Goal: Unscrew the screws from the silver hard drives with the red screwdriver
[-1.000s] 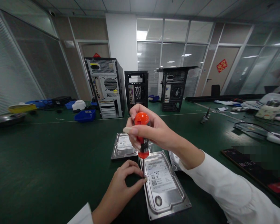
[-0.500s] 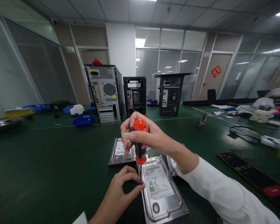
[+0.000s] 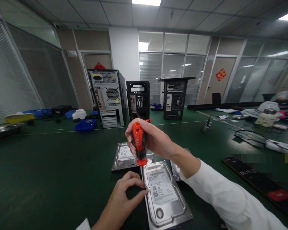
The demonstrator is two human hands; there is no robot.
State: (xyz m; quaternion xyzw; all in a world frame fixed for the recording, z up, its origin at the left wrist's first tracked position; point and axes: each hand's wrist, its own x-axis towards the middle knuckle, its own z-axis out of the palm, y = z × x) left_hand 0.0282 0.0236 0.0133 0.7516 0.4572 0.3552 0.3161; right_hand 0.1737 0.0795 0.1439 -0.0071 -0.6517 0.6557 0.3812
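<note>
My right hand (image 3: 150,137) is wrapped round the red and black handle of a screwdriver (image 3: 139,140), which stands nearly upright. Its thin shaft runs down to the left edge of a silver hard drive (image 3: 165,195) lying label up before me. My left hand (image 3: 126,191) is closed, thumb and forefinger pinched round the lower end of the shaft at that edge. The tip and any screw under it are hidden by the fingers. A second hard drive (image 3: 124,156) lies behind to the left. A third drive (image 3: 176,169) is partly covered by my right forearm.
Behind the drives is a clear round container (image 3: 150,157). Three computer cases, one silver-backed (image 3: 112,95) and two black, stand farther back. A blue tray (image 3: 85,125) lies left, a phone (image 3: 259,188) with a timer right. Cables and papers lie far right, where another person (image 3: 286,95) is partly visible.
My right hand has turned about the handle, and the screwdriver's top has tilted slightly left, showing more red. My left hand and the front hard drive stay nearly in place.
</note>
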